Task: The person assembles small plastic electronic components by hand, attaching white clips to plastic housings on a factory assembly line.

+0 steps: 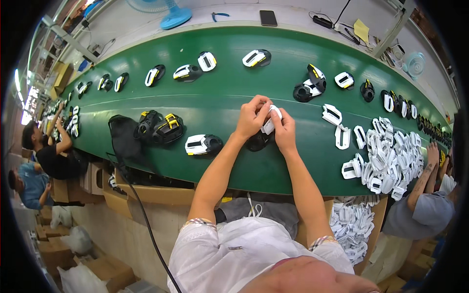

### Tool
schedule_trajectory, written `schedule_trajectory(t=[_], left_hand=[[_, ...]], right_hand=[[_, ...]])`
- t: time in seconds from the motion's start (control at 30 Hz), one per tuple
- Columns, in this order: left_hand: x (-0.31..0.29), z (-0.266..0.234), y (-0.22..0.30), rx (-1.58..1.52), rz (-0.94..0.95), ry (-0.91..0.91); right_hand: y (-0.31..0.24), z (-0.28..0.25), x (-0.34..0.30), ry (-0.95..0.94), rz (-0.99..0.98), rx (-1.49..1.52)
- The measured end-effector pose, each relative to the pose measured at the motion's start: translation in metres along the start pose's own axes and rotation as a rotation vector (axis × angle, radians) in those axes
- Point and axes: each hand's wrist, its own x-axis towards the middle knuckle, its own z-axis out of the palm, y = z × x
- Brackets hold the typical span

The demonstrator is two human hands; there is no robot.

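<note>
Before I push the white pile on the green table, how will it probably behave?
The pile would probably spread, since its parts lie loosely over one another. Single parts look light, being slim and slotted, and likely stiff, with crisp edges.

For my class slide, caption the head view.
Left hand and right hand hold a white part over a green worktop.

head cam: fisheye on wearer's head, left of pair, upright
aim: down and forward across green table (215, 117)
white shirt (210, 254): closest, bottom edge
left hand (254, 117), right hand (285, 129): arm's length, near frame centre
back shelf (290, 18): farther, top
rim: black, straight edges bowed
</note>
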Motion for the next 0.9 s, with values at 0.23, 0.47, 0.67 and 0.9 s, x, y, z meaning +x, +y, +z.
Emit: schedule_trajectory(t=[0.23,0.47,0.67,0.9], left_hand=[[-0.002,0.003,0.001,-0.113,-0.132,-0.017],[-0.001,0.008,0.002,0.040,-0.051,-0.078],[-0.008,0.019,0.004,-0.115,-0.058,-0.017],[-0.004,0.012,0.006,-0.063,-0.036,0.076]], right_hand=[[-0.005,-0.002,0.002,0.067,0.020,0.048],[0.003,-0.007,0.002,0.077,-0.152,-0.167],[-0.005,-0.009,0.004,0.097,-0.134,-0.139],[-0.027,0.007,0.010,0.160,-0.317,-0.436]])
